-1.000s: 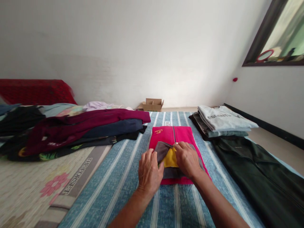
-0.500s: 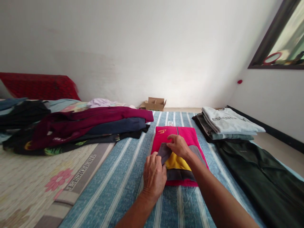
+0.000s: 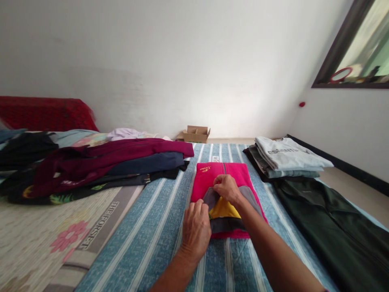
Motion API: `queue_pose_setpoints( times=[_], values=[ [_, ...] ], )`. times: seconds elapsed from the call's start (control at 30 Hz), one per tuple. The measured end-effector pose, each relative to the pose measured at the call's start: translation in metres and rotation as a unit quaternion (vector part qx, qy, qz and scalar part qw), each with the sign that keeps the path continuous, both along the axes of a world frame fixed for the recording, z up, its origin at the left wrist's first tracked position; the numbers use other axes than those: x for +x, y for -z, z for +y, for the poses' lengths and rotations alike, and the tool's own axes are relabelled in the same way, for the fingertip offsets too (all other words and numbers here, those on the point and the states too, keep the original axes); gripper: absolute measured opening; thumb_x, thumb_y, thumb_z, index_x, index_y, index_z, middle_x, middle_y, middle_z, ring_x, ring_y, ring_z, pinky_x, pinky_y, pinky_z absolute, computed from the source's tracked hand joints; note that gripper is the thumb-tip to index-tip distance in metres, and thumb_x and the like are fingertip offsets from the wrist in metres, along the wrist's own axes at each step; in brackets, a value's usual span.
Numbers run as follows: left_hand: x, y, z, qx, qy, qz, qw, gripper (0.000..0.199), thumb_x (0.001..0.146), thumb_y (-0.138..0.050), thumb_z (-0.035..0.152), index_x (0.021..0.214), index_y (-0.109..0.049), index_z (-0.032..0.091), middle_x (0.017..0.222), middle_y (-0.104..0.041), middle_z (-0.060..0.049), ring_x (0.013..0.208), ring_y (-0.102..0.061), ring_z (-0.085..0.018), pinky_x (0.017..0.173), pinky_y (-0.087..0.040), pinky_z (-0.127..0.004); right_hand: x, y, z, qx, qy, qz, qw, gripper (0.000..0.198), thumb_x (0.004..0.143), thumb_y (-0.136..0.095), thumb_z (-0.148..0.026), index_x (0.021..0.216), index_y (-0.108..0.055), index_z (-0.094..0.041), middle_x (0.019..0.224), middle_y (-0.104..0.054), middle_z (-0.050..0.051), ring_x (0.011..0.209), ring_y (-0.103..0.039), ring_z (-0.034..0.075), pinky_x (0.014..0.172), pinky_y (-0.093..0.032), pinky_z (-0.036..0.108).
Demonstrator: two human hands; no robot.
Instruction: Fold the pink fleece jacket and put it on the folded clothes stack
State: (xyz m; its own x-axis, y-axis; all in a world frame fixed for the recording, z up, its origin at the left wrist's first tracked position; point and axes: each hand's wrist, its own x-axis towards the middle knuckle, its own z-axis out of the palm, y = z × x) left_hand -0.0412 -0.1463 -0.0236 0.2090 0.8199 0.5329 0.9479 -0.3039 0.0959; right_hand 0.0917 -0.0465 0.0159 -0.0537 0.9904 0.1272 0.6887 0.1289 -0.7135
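Observation:
A bright pink zip-up jacket [image 3: 238,171] lies folded into a rectangle in front of me, gold lettering at its upper left and a grey zip down the middle. On top of it rests its hood [image 3: 223,209], yellow inside with grey borders. My left hand [image 3: 196,225] is at the jacket's left edge, fingers curled on the grey cloth beside the hood. With thumb and fingertips together, my right hand [image 3: 227,187] pinches the grey hood edge near the centre. My right forearm covers part of the jacket's lower right.
Under the jacket is a blue striped bed cover [image 3: 154,227]. To the left lie a maroon garment [image 3: 121,152] and dark clothes. At right are a folded stack topped by a grey printed shirt [image 3: 291,154] and a dark green garment [image 3: 331,219]. A cardboard box [image 3: 197,134] stands by the wall.
The grey flap at the hood's left lies flatter and more spread. My left hand has shifted slightly up along it; my right hand stays at the hood's top. The view has turned slightly right.

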Motion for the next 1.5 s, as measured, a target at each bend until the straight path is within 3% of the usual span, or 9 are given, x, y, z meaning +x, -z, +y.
queue_pose_setpoints(
  times=[0.23,0.5,0.77,1.0,1.17,1.27,1.33,1.4,1.5],
  values=[
    [0.001,-0.005,-0.001,-0.056,-0.027,0.007,0.998,0.023,0.077,-0.039,-0.002,0.082,-0.052,0.017,0.083,-0.056,-0.006,0.082,-0.051,-0.022,0.076,-0.043,-0.035,-0.001,0.003,-0.002,0.001,-0.010,-0.044,0.999,0.024,0.064,-0.054,-0.014,0.081,-0.069,-0.019,0.068,-0.065,0.001,0.063,-0.056,0.014,0.053,-0.034,0.021],
    [0.001,-0.002,-0.001,-0.056,-0.011,0.015,0.998,0.047,0.075,-0.040,-0.003,0.116,-0.053,0.015,0.094,-0.058,-0.008,0.091,-0.051,-0.022,0.082,-0.043,-0.035,0.008,-0.022,-0.029,0.079,-0.032,-0.114,0.990,0.021,0.081,-0.046,-0.018,0.082,-0.067,-0.022,0.082,-0.066,0.003,0.078,-0.058,0.015,0.062,-0.035,0.022],
    [0.003,-0.005,0.000,-0.069,-0.030,0.031,0.997,0.054,0.073,-0.039,-0.006,0.122,-0.053,0.014,0.097,-0.058,-0.009,0.093,-0.053,-0.023,0.085,-0.043,-0.035,-0.002,-0.013,-0.046,0.159,-0.131,-0.247,0.947,0.019,0.084,-0.046,-0.017,0.077,-0.064,-0.020,0.079,-0.063,0.003,0.080,-0.055,0.016,0.061,-0.034,0.023],
    [-0.003,-0.008,0.000,-0.056,-0.001,-0.005,0.998,0.046,0.077,-0.041,-0.001,0.117,-0.055,0.014,0.097,-0.061,-0.010,0.094,-0.055,-0.023,0.085,-0.046,-0.036,0.039,-0.017,-0.045,0.164,-0.025,-0.145,0.975,0.021,0.085,-0.045,-0.020,0.078,-0.065,-0.022,0.081,-0.065,0.002,0.077,-0.058,0.014,0.065,-0.036,0.021],
    [-0.013,-0.006,0.007,-0.032,0.046,-0.141,0.988,0.033,0.080,-0.048,0.018,0.112,-0.059,0.016,0.108,-0.062,-0.010,0.104,-0.056,-0.023,0.092,-0.046,-0.039,0.093,-0.010,-0.032,0.076,0.082,-0.093,0.989,0.019,0.079,-0.049,-0.023,0.081,-0.068,-0.022,0.079,-0.069,0.003,0.076,-0.061,0.017,0.066,-0.040,0.022],
    [-0.025,-0.010,0.009,-0.072,0.015,-0.281,0.957,0.038,0.079,-0.052,0.036,0.109,-0.060,0.015,0.115,-0.060,-0.012,0.110,-0.055,-0.026,0.095,-0.045,-0.042,0.114,-0.006,-0.019,0.058,0.097,-0.095,0.989,0.019,0.077,-0.051,-0.024,0.083,-0.069,-0.021,0.079,-0.069,0.004,0.076,-0.063,0.019,0.064,-0.042,0.024],
    [-0.036,-0.014,0.005,-0.133,-0.040,-0.384,0.913,0.047,0.074,-0.055,0.046,0.109,-0.060,0.014,0.116,-0.060,-0.013,0.112,-0.055,-0.028,0.094,-0.046,-0.044,0.121,-0.007,-0.007,0.051,0.095,-0.095,0.990,0.020,0.075,-0.053,-0.024,0.084,-0.070,-0.020,0.079,-0.070,0.004,0.076,-0.064,0.020,0.065,-0.043,0.025],
    [-0.047,-0.016,-0.008,-0.198,-0.096,-0.491,0.843,0.054,0.070,-0.059,0.049,0.111,-0.058,0.014,0.118,-0.060,-0.015,0.114,-0.053,-0.031,0.093,-0.046,-0.045,0.122,-0.010,0.008,0.047,0.080,-0.095,0.991,0.021,0.074,-0.055,-0.025,0.088,-0.070,-0.020,0.083,-0.070,0.005,0.080,-0.064,0.021,0.068,-0.043,0.026],
    [-0.058,-0.012,-0.038,-0.286,-0.112,-0.663,0.683,0.056,0.069,-0.064,0.045,0.116,-0.052,0.018,0.127,-0.055,-0.014,0.116,-0.053,-0.031,0.088,-0.050,-0.045,0.116,-0.019,0.036,0.041,0.039,-0.092,0.994,0.024,0.074,-0.057,-0.028,0.092,-0.070,-0.019,0.091,-0.070,0.006,0.086,-0.064,0.022,0.073,-0.044,0.027]
  ],
)
